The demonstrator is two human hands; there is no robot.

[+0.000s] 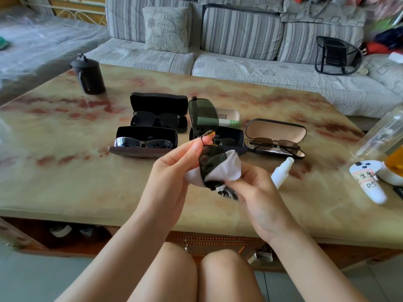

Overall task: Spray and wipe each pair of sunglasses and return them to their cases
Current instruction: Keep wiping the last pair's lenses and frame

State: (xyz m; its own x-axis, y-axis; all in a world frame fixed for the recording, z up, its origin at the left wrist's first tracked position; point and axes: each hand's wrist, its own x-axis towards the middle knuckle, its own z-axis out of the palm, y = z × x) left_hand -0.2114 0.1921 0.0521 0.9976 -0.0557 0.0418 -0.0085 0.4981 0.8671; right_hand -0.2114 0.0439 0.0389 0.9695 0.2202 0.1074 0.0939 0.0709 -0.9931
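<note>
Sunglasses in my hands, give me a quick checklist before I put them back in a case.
1. Left hand pinches sunglasses at the bridge: ok.
2. Right hand holds cloth against the lower lens: ok.
3. Upper lens free of smears: cannot tell.
4. Centre case behind the hands open: ok; empty: cannot tell.
5. Spray bottle lying clear of the hands: ok.
</note>
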